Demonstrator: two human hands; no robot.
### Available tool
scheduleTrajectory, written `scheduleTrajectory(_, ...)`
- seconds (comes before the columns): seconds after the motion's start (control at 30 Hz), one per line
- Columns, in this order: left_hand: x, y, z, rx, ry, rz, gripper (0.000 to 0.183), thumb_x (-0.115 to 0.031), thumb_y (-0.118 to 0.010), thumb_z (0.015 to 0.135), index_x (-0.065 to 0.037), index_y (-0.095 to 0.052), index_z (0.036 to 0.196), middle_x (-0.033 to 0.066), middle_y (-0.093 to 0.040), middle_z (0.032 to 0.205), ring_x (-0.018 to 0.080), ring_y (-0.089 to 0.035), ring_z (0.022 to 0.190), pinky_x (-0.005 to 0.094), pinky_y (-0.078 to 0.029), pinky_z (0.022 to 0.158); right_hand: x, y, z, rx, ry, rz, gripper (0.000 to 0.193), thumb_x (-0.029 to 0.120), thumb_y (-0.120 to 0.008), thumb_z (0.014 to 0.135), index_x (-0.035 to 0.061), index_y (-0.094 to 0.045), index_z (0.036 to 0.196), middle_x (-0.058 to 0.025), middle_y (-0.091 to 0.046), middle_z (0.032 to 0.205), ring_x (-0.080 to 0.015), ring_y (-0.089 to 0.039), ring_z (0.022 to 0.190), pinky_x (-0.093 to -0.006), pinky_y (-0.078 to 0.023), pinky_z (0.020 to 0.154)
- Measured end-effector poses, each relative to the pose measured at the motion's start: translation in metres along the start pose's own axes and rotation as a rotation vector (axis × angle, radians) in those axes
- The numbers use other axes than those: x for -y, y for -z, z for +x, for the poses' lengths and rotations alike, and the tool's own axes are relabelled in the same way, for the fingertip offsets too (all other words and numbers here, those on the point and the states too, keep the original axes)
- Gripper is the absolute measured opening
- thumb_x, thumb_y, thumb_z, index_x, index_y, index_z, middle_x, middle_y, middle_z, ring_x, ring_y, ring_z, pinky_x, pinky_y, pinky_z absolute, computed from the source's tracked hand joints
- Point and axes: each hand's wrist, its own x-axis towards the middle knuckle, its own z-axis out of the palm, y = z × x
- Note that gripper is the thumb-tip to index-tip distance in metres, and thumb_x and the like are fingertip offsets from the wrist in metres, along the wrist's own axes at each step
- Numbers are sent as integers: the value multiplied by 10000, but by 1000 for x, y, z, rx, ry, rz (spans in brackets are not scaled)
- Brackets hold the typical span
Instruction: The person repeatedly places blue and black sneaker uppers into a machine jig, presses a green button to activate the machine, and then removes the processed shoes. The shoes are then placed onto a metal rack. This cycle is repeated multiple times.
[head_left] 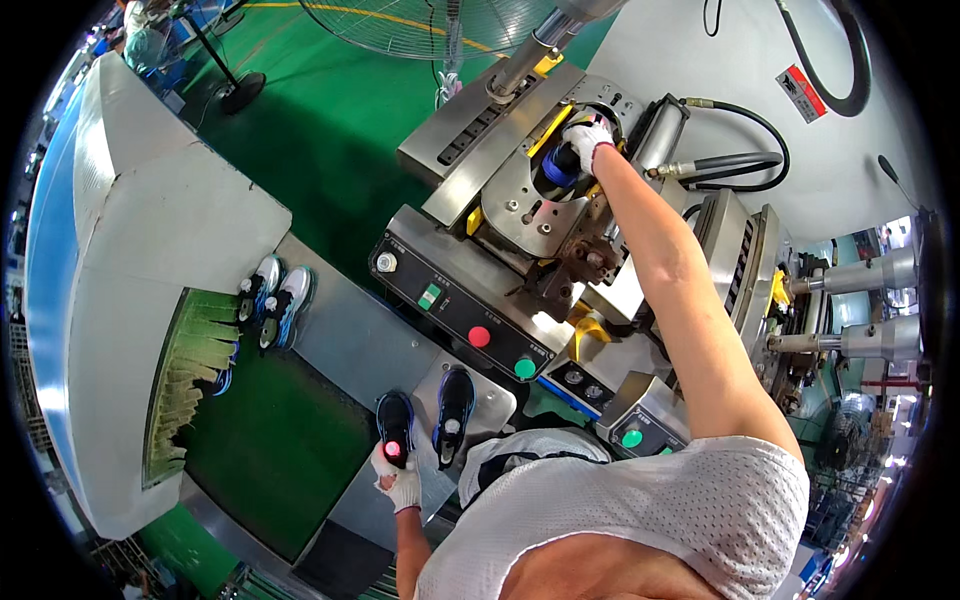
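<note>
My left hand [398,482], in a white glove with bare fingertips, is closed on the heel end of a black sneaker [394,418] with a blue-purple sole edge. A matching black sneaker [455,405] stands just right of it on the metal ledge. My right arm stretches far forward into a metal press [530,205]. There my gloved right hand [588,140] is closed on a dark shoe with a bright blue edge [560,168], set in the press's curved cradle. The hand and the clamp parts hide much of that shoe.
A control panel [455,300] with red and green buttons fronts the press. To the left, a white tunnel machine [190,230] has a strip curtain over a green conveyor belt [275,450]; a pair of white-and-black sneakers [287,305] rests beside it. A large fan [420,25] and hoses [750,160] are beyond.
</note>
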Motion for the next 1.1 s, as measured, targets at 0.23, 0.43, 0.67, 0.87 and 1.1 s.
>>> scheduleTrajectory(0.23, 7, -9, -2, 101, 107, 63, 744, -346, -770, 849, -110, -425, 1464, 129, -611, 1339, 311, -601, 1224, 511, -347, 1049, -31, -62, 29, -49, 58, -549, 417, 318, -583, 913, 98, -680, 1254, -100, -688, 1259, -209, -657, 1166, -349, -527, 913)
scheduleTrajectory(0.43, -5, 14, -1, 122, 122, 121, 700, -364, -770, 828, -154, -489, 1434, 106, -571, 1403, 311, -557, 1293, 516, -410, 1031, -11, -29, -9, 224, 710, -1053, 342, 337, -581, 954, 85, -682, 1163, -87, -699, 1028, -230, -655, 924, -382, -521, 871)
scheduleTrajectory(0.67, 14, 8, -11, 130, 127, -83, 671, -338, -790, 817, -89, -527, 1382, 176, -563, 1380, 370, -541, 1291, 563, -396, 1043, 16, 48, -279, 126, 693, 329, 687, 316, -700, 956, -31, -430, 1484, -206, -508, 1486, -282, -512, 1352, -381, -394, 1141)
scheduleTrajectory(0.87, 14, 8, -6, 81, 18, -159, 653, -346, -782, 805, -35, -532, 1321, 217, -578, 1304, 395, -539, 1247, 503, -440, 1049, -117, 16, -505, 222, 770, -953, 940, 349, -718, 860, -30, -248, 1581, -317, -236, 1621, -443, -172, 1539, -517, -160, 1250)
scheduleTrajectory(1.1, 43, -12, 5, 93, -194, -266, 748, -295, -788, 801, 25, -443, 1382, 284, -521, 1336, 450, -516, 1253, 494, -421, 1090, -181, -17, -528, 139, 932, -604, 986, 417, -737, 852, -61, -254, 1566, -305, -245, 1617, -451, -184, 1521, -544, -144, 1240)
